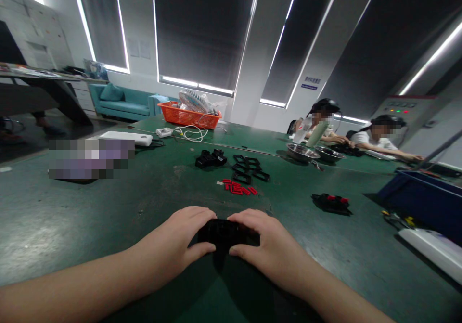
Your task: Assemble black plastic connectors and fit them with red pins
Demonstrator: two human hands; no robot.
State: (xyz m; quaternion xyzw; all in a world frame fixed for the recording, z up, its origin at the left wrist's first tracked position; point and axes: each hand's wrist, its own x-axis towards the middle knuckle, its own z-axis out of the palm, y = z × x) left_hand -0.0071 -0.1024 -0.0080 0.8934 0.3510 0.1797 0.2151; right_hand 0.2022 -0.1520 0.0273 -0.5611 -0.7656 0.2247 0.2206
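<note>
Black part (224,232): held between left hand (185,230) and right hand (270,234), opposite ends grasped, thumbs (204,249) on near side. Advisable: even pressure, level hold. Beyond part, on green tabletop (162,200): red pieces (236,189), then black frames (241,177). Right of part: black-red assembly (331,206).

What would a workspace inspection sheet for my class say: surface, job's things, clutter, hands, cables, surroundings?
Surface: green tabletop, scuffed in places.
Job's things: black part held; red pieces and black frames lie beyond it.
Clutter: orange basket, filled; metal bowls; blue bin at right.
Hands: left hand and right hand grip opposite ends of the black part.
Cables: white cable, loosely curled before the basket.
Surroundings: teal sofa behind; two people seated at far right.
</note>
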